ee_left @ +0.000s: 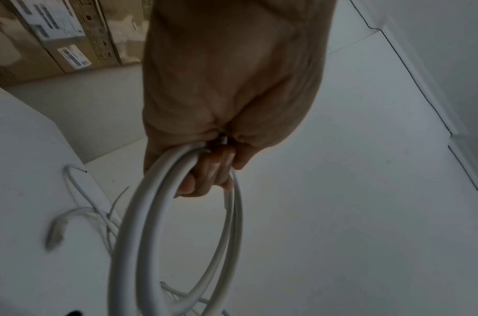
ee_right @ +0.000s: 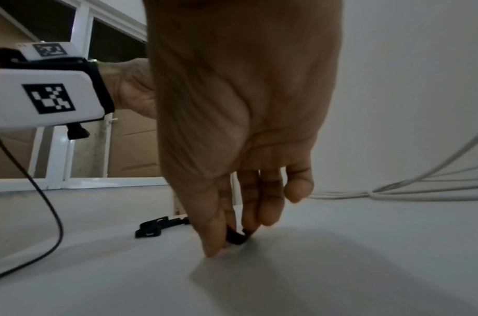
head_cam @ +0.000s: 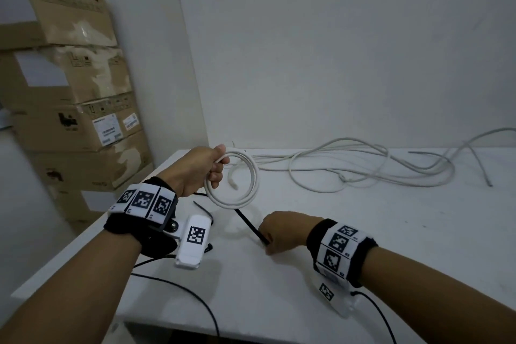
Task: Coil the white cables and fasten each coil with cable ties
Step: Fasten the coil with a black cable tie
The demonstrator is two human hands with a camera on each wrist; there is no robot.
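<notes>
My left hand [head_cam: 215, 167] grips a coil of white cable [head_cam: 245, 198] and holds it upright above the white table [head_cam: 391, 246]. In the left wrist view the fingers [ee_left: 205, 179] curl round the coil's loops [ee_left: 140, 224], and the cable's plug end [ee_left: 55, 233] dangles blurred at left. My right hand [head_cam: 275, 234] is down on the table in front of the coil. Its thumb and fingertips [ee_right: 213, 241] pinch the end of a black cable tie [ee_right: 235, 237]. That tie [head_cam: 250, 226] runs slanting up behind the coil.
A loose tangle of white cable [head_cam: 363, 170] sprawls along the table's back by the wall. More black cable ties [ee_right: 154, 228] lie near my left wrist. Stacked cardboard boxes [head_cam: 69, 109] stand left of the table. Thin black camera leads [head_cam: 181, 290] trail over the front edge.
</notes>
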